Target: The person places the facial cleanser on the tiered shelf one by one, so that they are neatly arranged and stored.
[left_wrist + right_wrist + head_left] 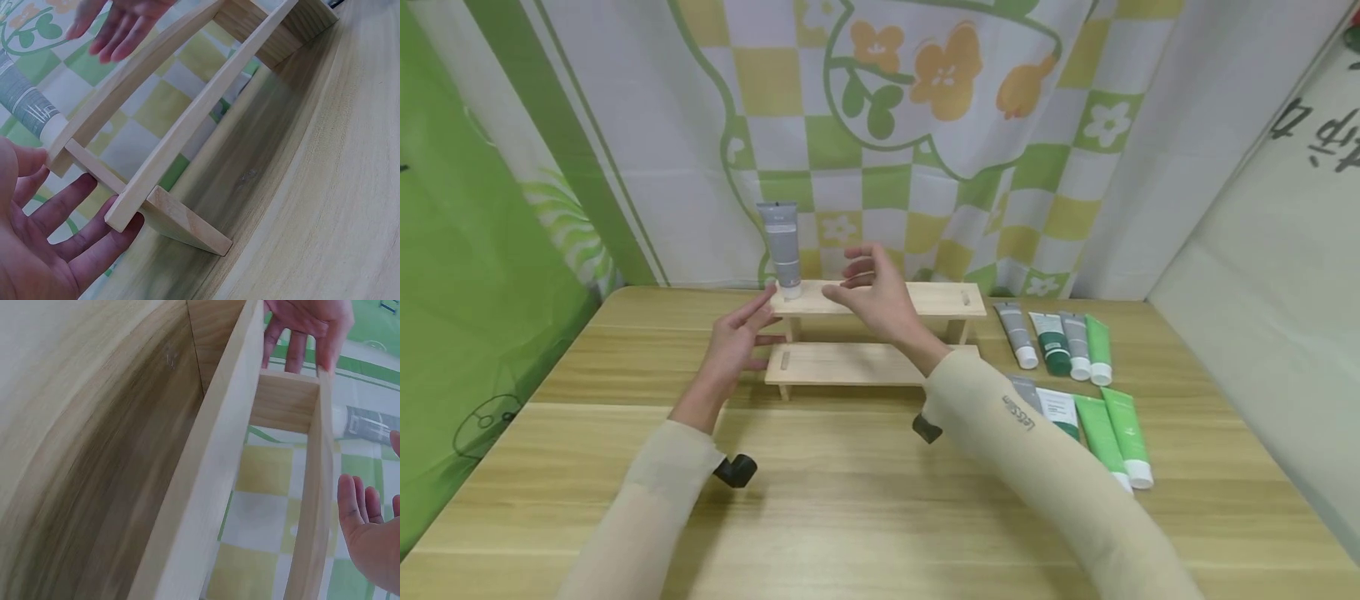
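A two-tier wooden rack (pixel 850 367) stands on the table. On the left end of its upper shelf (pixel 880 298), a grey tube (pixel 784 250) stands upright on its white cap. My left hand (pixel 733 346) touches the rack's left end with spread fingers; in the left wrist view its thumb (pixel 28 160) lies by the upper shelf's end and its fingertips meet the lower shelf's end. My right hand (pixel 880 296) hovers above the upper shelf, right of the tube and apart from it, fingers loosely bent around nothing.
Right of the rack, several tubes lie in two rows on the table (pixel 820 500): grey ones (pixel 1017 333), a white-and-dark-green one (pixel 1051 342) and bright green ones (pixel 1126 433). My right sleeve (pixel 1037 450) partly covers the nearer row. A patterned curtain (pixel 887 183) hangs behind the rack.
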A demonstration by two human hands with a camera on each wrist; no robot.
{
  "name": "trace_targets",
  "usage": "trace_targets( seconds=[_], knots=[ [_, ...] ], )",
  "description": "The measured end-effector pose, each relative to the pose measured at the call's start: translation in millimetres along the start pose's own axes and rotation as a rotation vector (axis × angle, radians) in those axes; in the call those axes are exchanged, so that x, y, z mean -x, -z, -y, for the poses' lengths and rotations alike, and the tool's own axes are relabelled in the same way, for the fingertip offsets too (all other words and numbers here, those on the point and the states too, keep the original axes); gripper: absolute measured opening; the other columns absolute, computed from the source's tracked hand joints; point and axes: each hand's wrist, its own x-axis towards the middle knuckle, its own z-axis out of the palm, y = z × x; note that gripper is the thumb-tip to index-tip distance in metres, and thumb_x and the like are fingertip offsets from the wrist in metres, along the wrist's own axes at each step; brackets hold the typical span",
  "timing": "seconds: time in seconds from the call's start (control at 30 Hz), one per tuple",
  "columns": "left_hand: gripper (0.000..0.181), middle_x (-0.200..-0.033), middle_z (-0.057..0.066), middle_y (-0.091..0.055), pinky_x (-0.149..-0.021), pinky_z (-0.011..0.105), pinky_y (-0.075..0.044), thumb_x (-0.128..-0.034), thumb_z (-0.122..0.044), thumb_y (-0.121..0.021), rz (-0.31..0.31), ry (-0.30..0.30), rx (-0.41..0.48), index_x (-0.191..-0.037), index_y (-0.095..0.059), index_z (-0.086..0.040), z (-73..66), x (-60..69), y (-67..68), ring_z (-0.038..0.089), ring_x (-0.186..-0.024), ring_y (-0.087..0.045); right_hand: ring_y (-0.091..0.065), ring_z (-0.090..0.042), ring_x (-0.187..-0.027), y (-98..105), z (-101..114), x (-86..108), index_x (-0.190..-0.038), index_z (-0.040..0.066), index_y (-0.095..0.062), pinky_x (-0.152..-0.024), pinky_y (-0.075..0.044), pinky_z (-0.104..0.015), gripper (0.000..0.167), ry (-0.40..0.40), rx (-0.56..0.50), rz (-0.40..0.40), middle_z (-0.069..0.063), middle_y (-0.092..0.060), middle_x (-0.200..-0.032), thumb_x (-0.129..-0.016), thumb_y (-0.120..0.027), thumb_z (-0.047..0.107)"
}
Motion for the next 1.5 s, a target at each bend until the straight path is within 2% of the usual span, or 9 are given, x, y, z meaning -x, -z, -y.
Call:
trace_targets(
  seconds=[0.2, 0.43, 0.57, 0.73, 0.93, 1.1, 1.27, 1.4, 1.5],
  knots=[
    [0.046, -0.154, 0.016, -0.043, -0.095, 0.061, -0.049, -0.1076, -0.042, -0.044, 0.002, 0.003, -0.008, -0.153, -0.037, -0.042, -0.5, 0.2, -0.3, 0.038, -0.126, -0.056, -0.062, -0.025, -0.106, 27, -4, 16.5, -0.132, 0.01, -0.052, -0.085, -0.056, -0.036, 0.052, -0.017, -0.054, -0.002, -0.012, -0.058, -0.122, -0.088, -0.08, 0.014],
    [0.046, -0.154, 0.017, -0.043, -0.094, 0.061, -0.05, -0.1084, -0.041, -0.043, -0.001, -0.008, -0.03, -0.154, -0.037, -0.039, -1.0, -0.2, 0.4, 0.038, -0.124, -0.058, -0.067, -0.028, -0.101, 56, -11, 34.0, -0.128, 0.004, -0.056, -0.086, -0.058, -0.036, 0.046, 0.001, -0.122, -0.027, -0.022, -0.062, -0.121, -0.089, -0.078, 0.009],
    [0.046, -0.154, 0.017, -0.043, -0.094, 0.061, -0.05, -0.1083, -0.042, -0.043, -0.003, -0.007, -0.035, -0.154, -0.037, -0.04, -0.3, -1.4, 1.2, 0.038, -0.123, -0.058, -0.068, -0.027, -0.099, 74, -14, 44.2, -0.131, 0.001, -0.054, -0.084, -0.059, -0.039, 0.047, -0.001, -0.152, -0.023, -0.025, -0.06, -0.122, -0.09, -0.076, 0.006],
    [0.046, -0.153, 0.016, -0.043, -0.093, 0.061, -0.05, -0.1079, -0.043, -0.043, -0.005, -0.004, -0.034, -0.154, -0.037, -0.041, 0.9, -2.8, 2.1, 0.038, -0.124, -0.058, -0.069, -0.025, -0.098, 99, -16, 57.7, -0.136, 0.0, -0.05, -0.086, -0.058, -0.044, 0.051, -0.035, -0.16, -0.029, -0.024, -0.06, -0.123, -0.091, -0.075, 0.006],
    [0.05, -0.154, 0.017, -0.042, -0.094, 0.061, -0.05, -0.1071, -0.045, -0.044, 0.004, -0.007, -0.04, -0.155, -0.035, -0.038, -0.4, -2.3, 2.2, 0.038, -0.124, -0.057, -0.069, -0.026, -0.101, 135, -28, 72.2, -0.137, 0.0, -0.049, -0.086, -0.058, -0.043, 0.052, -0.072, -0.175, -0.056, -0.025, -0.057, -0.126, -0.093, -0.074, 0.008],
    [0.049, -0.154, 0.017, -0.043, -0.093, 0.058, -0.052, -0.1073, -0.044, -0.044, 0.003, -0.004, -0.032, -0.155, -0.035, -0.037, -1.1, -1.6, 1.8, 0.037, -0.124, -0.058, -0.07, -0.019, -0.098, 166, -38, 84.7, -0.135, 0.002, -0.051, -0.081, -0.059, -0.038, 0.047, -0.082, -0.218, -0.085, -0.015, -0.062, -0.12, -0.094, -0.072, 0.007],
    [0.048, -0.153, 0.017, -0.043, -0.092, 0.056, -0.053, -0.1074, -0.043, -0.044, 0.005, -0.002, -0.013, -0.154, -0.037, -0.039, -0.4, -1.7, 1.1, 0.037, -0.124, -0.058, -0.072, -0.016, -0.09, 195, -53, 94.1, -0.126, 0.01, -0.057, -0.074, -0.061, -0.037, 0.035, -0.086, -0.29, -0.116, -0.003, -0.07, -0.108, -0.094, -0.069, 0.002],
    [0.048, -0.153, 0.017, -0.043, -0.092, 0.056, -0.053, -0.1071, -0.043, -0.045, 0.004, 0.0, -0.011, -0.154, -0.037, -0.039, -0.3, -1.1, 0.6, 0.037, -0.124, -0.058, -0.073, -0.016, -0.086, 220, -66, 101.4, -0.123, 0.013, -0.055, -0.072, -0.061, -0.036, 0.032, -0.131, -0.33, -0.136, -0.001, -0.072, -0.103, -0.096, -0.067, 0.001],
    [0.048, -0.153, 0.017, -0.043, -0.092, 0.056, -0.053, -0.1069, -0.044, -0.045, 0.001, 0.002, -0.019, -0.154, -0.037, -0.04, -0.4, -0.4, 0.8, 0.037, -0.124, -0.058, -0.073, -0.015, -0.087, 239, -73, 107.0, -0.126, 0.013, -0.051, -0.073, -0.061, -0.035, 0.034, -0.175, -0.318, -0.129, 0.001, -0.072, -0.103, -0.097, -0.066, 0.004]
  ],
)
